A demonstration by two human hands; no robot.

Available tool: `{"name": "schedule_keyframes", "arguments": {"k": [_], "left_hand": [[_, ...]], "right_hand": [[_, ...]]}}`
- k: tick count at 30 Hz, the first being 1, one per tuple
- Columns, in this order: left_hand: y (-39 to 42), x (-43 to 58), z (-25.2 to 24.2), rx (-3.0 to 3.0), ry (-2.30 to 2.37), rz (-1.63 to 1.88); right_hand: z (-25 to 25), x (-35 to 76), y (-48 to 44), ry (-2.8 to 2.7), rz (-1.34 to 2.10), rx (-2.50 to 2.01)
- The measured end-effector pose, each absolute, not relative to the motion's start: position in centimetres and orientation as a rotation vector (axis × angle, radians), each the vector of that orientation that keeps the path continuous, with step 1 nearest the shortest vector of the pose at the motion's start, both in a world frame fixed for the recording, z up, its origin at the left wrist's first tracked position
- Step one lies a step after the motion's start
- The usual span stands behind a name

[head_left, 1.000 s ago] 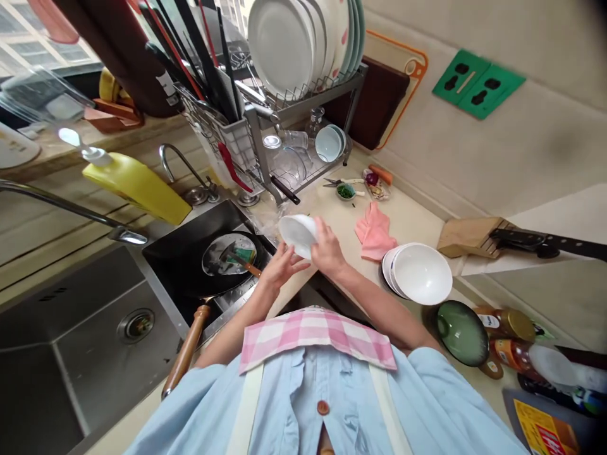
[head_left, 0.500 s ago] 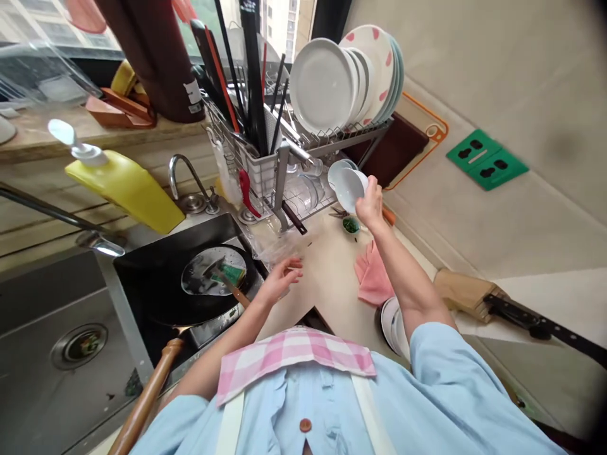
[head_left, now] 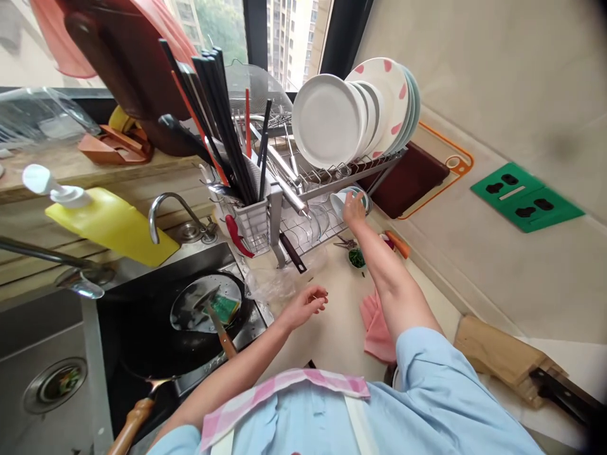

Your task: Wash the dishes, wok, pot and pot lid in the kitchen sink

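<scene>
Head view: the yellow pump bottle (head_left: 109, 221) stands at 9 o'clock. At 8, the black wok (head_left: 147, 349) sits in the sink, a green sponge (head_left: 222, 309) and wooden-handled tool (head_left: 224, 335) in its suds. Crumpled clear plastic (head_left: 270, 282) lies toward 7. The left hand (head_left: 304, 307) hovers above the counter at 6, half open, fingers loosely bent. White plates (head_left: 327, 120) stand racked between 12 and 1. At 2, the pale bowl (head_left: 336, 203) is tilted on the rack's lower shelf, gripped at its edge by the right hand (head_left: 355, 212), beside light-blue bowls (head_left: 364, 199). Chopped greens (head_left: 356, 258) sit at 4, and a pink cloth (head_left: 378, 328) lies between 4 and 5.
</scene>
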State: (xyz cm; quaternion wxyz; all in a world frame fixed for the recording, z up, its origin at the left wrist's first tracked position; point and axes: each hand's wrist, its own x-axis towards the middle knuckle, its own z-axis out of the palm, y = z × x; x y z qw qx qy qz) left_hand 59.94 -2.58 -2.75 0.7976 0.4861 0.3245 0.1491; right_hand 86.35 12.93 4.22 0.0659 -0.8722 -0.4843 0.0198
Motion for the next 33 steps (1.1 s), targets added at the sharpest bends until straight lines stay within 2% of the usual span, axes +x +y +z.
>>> {"name": "schedule_keyframes", "arguments": {"k": [9, 22, 28, 33], "left_hand": [[-1.9, 61.2, -2.6, 1.050, 0.701, 0.273], [-1.8, 60.7, -2.4, 1.011, 0.741, 0.336], [-1.8, 60.1, -2.2, 1.058, 0.740, 0.346], [-1.8, 59.6, -1.0, 1.165, 0.701, 0.345]], "right_hand": [[3.3, 88.2, 14.1, -1.509, 0.106, -2.681], [2.9, 87.4, 12.6, -1.522, -0.105, -2.739], [6.1, 85.6, 10.7, -1.522, 0.065, -2.657], [11.5, 85.7, 0.3, -1.489, 0.140, -2.418]]}}
